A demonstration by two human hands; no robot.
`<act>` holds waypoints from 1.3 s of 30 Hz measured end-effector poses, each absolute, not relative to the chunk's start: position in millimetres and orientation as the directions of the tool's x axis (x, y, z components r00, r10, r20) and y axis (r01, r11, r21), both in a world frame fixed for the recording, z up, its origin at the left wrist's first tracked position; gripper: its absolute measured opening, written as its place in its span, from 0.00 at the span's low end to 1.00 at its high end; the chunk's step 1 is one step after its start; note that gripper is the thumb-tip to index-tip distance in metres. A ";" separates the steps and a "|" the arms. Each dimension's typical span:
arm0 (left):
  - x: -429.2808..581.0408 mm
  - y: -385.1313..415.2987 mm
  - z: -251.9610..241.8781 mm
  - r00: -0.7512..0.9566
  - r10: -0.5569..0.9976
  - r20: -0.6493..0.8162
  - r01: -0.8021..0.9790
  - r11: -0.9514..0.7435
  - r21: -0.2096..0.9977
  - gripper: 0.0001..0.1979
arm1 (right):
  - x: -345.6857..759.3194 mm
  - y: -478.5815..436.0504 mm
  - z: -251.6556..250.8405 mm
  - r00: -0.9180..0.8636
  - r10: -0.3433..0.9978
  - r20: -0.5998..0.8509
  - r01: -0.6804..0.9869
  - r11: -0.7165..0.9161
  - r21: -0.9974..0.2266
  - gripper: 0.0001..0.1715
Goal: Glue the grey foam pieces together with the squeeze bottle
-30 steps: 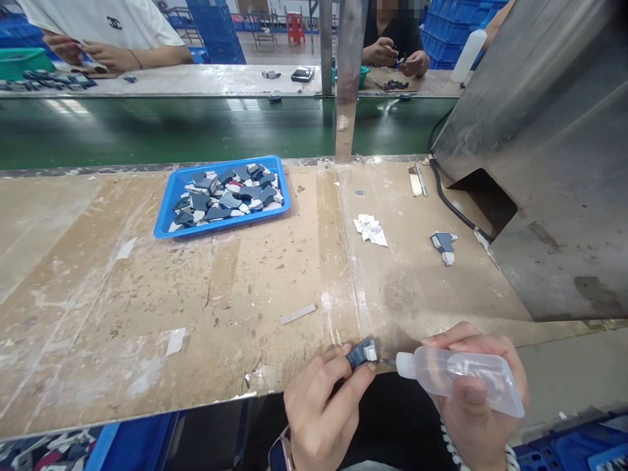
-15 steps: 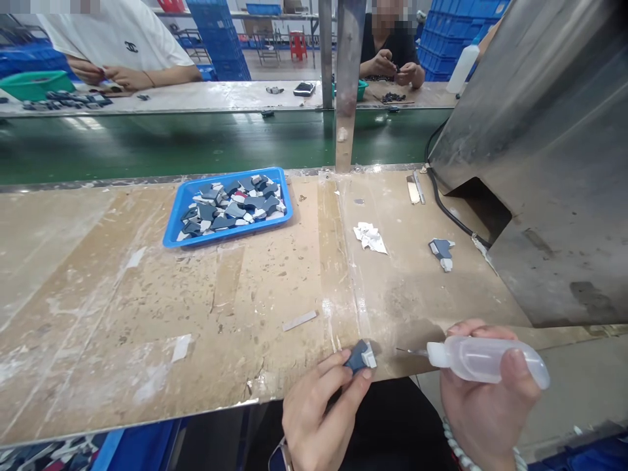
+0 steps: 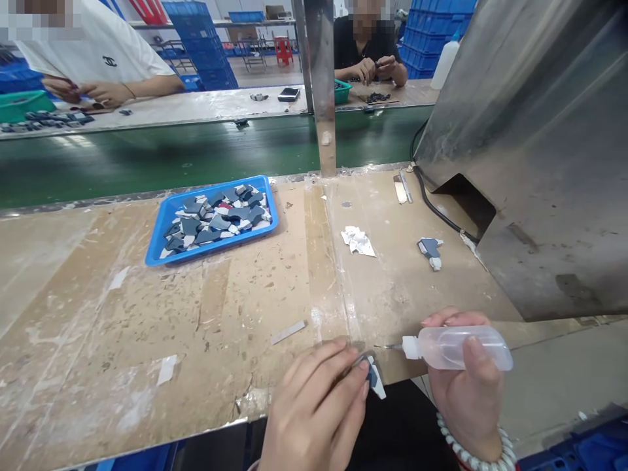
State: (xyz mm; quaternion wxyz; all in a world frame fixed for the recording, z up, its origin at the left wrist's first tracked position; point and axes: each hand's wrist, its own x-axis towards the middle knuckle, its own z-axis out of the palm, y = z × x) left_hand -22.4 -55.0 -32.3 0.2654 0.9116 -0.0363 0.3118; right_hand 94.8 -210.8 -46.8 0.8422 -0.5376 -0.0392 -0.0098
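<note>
At the table's front edge my left hand [image 3: 318,399] is closed on a small blue-grey and white piece [image 3: 377,379], its fingers covering much of it. My right hand [image 3: 466,379] wraps round a clear squeeze bottle [image 3: 464,348] with a white cap and a thin needle tip. The bottle lies nearly level, its needle pointing left, close above the piece; whether they touch I cannot tell. Another blue-grey and white piece [image 3: 430,251] rests on the table beyond my right hand.
A blue tray [image 3: 210,254] holds many similar pieces. Crumpled white paper [image 3: 358,241], a flat strip [image 3: 288,332] and a blade-like tool [image 3: 403,188] lie on the table. A metal housing [image 3: 540,196] with a black cable stands right. Two people work beyond the green belt [image 3: 206,157].
My left hand has turned the piece, so its white end now points down and right. The bottle has come left, nearer to the piece. The whole view has shifted slightly.
</note>
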 end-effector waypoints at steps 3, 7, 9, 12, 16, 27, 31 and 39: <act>-19.8 -57.3 -28.1 0.823 0.042 0.567 -0.211 -0.903 0.374 0.07 | 97.0 -213.6 -46.2 0.996 0.065 0.055 0.022 0.428 -0.903 0.11; -19.2 -59.3 -24.3 0.807 -0.018 0.591 -0.231 -0.930 0.287 0.03 | 98.3 -213.1 -43.9 0.995 0.079 0.059 0.019 0.434 -0.901 0.12; -19.3 -59.2 -23.6 0.800 -0.042 0.599 -0.249 -0.931 0.268 0.02 | 98.1 -212.1 -42.4 0.994 0.087 0.061 0.018 0.430 -0.902 0.12; -18.6 -60.0 -24.2 0.787 -0.068 0.613 -0.251 -0.943 0.218 0.03 | 97.6 -211.9 -41.1 0.994 0.103 0.047 -0.001 0.422 -0.906 0.13; -14.7 -63.4 -28.2 0.734 -0.035 0.679 -0.237 -0.949 0.207 0.05 | 97.6 -213.6 -41.9 0.994 0.105 0.036 -0.011 0.417 -0.909 0.13; -10.1 -60.3 -33.3 0.704 0.084 0.705 -0.282 -0.878 0.386 0.11 | 95.1 -208.5 -47.0 0.964 0.203 0.174 0.075 0.419 -0.905 0.11; -10.4 -61.1 -35.9 0.701 0.119 0.703 -0.272 -0.867 0.418 0.11 | 94.0 -206.1 -45.1 0.952 0.239 0.191 0.076 0.420 -0.904 0.12; -11.6 -61.3 -38.3 0.715 0.166 0.679 -0.239 -0.855 0.460 0.10 | 92.8 -207.2 -45.4 0.931 0.290 0.219 0.093 0.393 -0.915 0.16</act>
